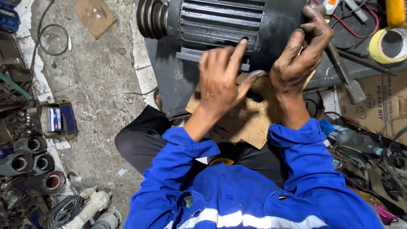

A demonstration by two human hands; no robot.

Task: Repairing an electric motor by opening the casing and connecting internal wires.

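A dark finned electric motor point(220, 21) with a grooved pulley point(149, 18) lies on a black work surface point(169, 80). My left hand point(221, 78) rests against the motor's lower fins, index finger stretched up onto them, other fingers spread. My right hand point(299, 59) is beside it, fingers curled against the motor's smooth end housing; whether it grips anything small cannot be told. A worn piece of brown cardboard point(250, 116) lies under both wrists. My sleeves are blue.
A hammer point(345, 78) lies right of my right hand. A yellow tape roll point(390, 44), red wires point(352, 25) and a cardboard box point(379, 110) are at the right. Motor stators point(32, 163) and cables line the concrete floor point(97, 85) at the left.
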